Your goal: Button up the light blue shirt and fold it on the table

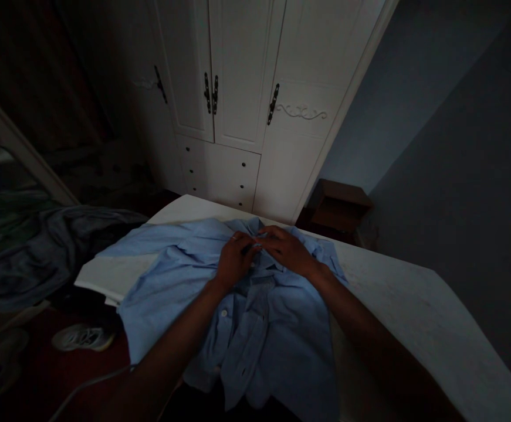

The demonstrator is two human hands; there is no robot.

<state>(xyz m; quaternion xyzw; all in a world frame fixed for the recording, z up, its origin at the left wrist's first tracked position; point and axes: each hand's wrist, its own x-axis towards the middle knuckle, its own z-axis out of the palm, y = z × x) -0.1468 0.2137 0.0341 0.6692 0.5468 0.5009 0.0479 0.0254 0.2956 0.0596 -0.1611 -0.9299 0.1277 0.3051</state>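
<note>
A light blue button-up shirt (299, 334) lies spread over the white table (391, 293), its lower part hanging off the near edge. One sleeve stretches out to the left. At the collar, my left hand (236, 258) has its fingers bent and pinched on the shirt. My right hand (286, 249) meets it there, fingertips closed on the same spot of cloth. The two hands touch or nearly touch. Below them the front placket runs down, with a white button (224, 313) showing. What exactly lies between the fingertips is too dark and small to make out.
Beyond the table stands a white wardrobe (237, 76) with dark handles and drawers. A small brown open cabinet (341, 202) is at the right wall. Grey cloth (61, 252) heaps at the left. On the red floor are a shoe (83, 337) and a cable (92, 381).
</note>
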